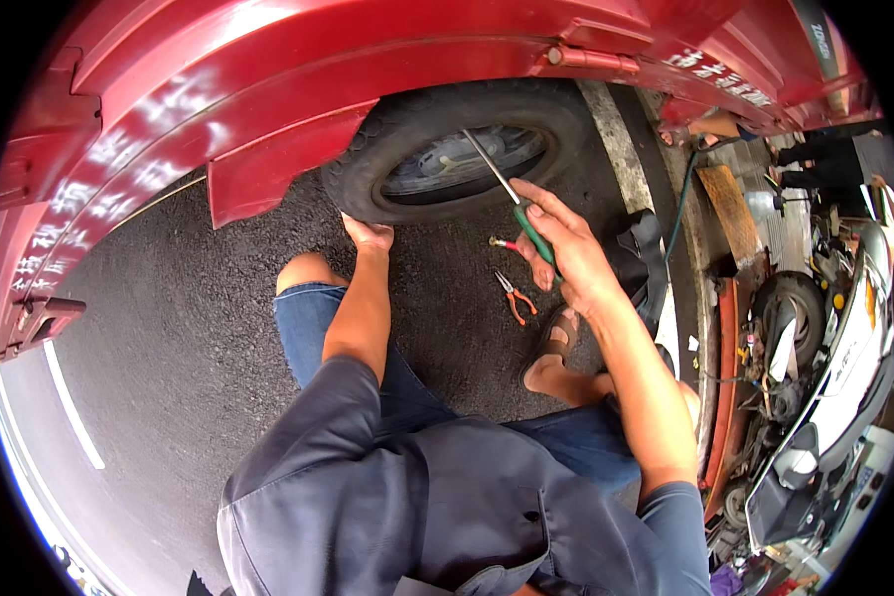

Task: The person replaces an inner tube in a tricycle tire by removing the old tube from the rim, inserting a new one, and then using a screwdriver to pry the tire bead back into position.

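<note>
A black tire (353, 179) on a grey wheel stands under the red vehicle body. My left hand (371, 234) grips the tire's lower left edge, with most of its fingers hidden behind the rubber. My right hand (574, 248) is closed around the green handle of a screwdriver (494, 171). The long metal shaft points up and left, and its tip appears in front of the wheel; I cannot tell whether it touches. A small red piece with a brass-coloured end (503, 243) sticks out by the right fingers. Below it, orange-handled pliers (516, 297) lie on the asphalt.
Red bodywork (298, 109) overhangs the tire. A dark bag-like thing (642, 263) lies right of my right hand, near a white line. Farther right are a loose wheel (790, 318), a white scooter (829, 397) and assorted parts. Another person's dark-clothed legs (824, 164) show at upper right.
</note>
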The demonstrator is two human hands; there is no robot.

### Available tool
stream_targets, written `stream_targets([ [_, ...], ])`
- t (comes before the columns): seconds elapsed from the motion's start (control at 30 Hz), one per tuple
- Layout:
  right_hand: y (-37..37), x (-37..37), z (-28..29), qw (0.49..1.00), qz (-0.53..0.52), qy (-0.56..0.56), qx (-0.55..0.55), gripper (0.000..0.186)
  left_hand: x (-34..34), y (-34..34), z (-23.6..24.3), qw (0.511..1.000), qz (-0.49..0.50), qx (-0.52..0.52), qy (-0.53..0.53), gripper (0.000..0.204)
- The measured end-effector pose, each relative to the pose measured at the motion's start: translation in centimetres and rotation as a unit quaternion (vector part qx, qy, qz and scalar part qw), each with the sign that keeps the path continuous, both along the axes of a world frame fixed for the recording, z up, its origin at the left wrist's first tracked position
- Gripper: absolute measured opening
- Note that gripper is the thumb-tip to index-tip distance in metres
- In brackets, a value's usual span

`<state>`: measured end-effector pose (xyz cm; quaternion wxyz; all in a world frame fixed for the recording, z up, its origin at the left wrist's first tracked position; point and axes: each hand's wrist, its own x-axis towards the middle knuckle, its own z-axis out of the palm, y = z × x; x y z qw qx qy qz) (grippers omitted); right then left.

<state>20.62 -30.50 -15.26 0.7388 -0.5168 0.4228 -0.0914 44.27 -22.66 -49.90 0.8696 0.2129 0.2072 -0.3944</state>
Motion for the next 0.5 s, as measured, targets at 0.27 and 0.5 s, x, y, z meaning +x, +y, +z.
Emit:
stream_targets([
  [0.27, -3.4, -3.2, -7.0, 0.984, 0.106, 0.027, -0.143, 0.044, 3.0, -2.6, -2.2, 0.995, 0.086, 0.003, -0.053, 0.063],
  [0.5, -2.1, -4.0, -9.4, 0.992, 0.075, 0.012, -0.105, 0.046, 2.6, -4.5, -3.3, 0.993, 0.115, -0.024, -0.019, 0.064],
])
